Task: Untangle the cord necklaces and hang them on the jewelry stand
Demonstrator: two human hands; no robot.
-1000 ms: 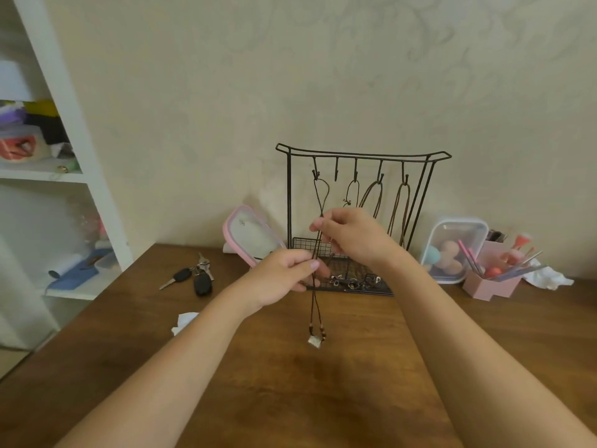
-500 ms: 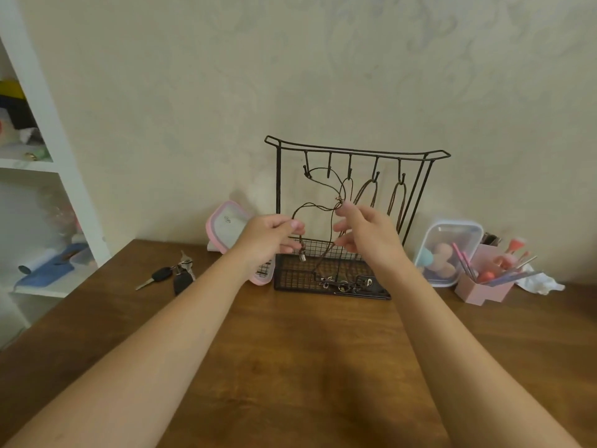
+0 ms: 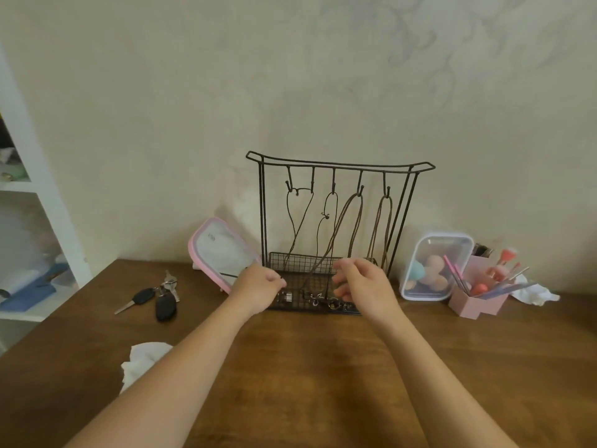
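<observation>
A black wire jewelry stand (image 3: 339, 163) stands against the wall on the wooden table. A thin brown cord necklace (image 3: 301, 225) is draped over its two leftmost hooks and runs down into the mesh basket (image 3: 303, 258). Three other cord necklaces (image 3: 347, 221) hang from the hooks to the right. My left hand (image 3: 258, 289) is at the basket's left front, its curled fingertips pinching the lower end of the draped cord just above a small pendant (image 3: 286, 296). In front of the basket's right half, my right hand (image 3: 361, 286) hovers with relaxed fingers and holds nothing.
A pink-rimmed lid (image 3: 223, 253) leans left of the stand. Car keys (image 3: 155, 299) and a crumpled tissue (image 3: 142, 360) lie on the left. A clear box of sponges (image 3: 433, 270) and a pink brush holder (image 3: 475, 302) stand right. White shelving (image 3: 42, 195) borders the table's left.
The cord went from one hook to being draped over two. My right hand let go of it and dropped to the basket. My left hand lowered the pendant end into the basket.
</observation>
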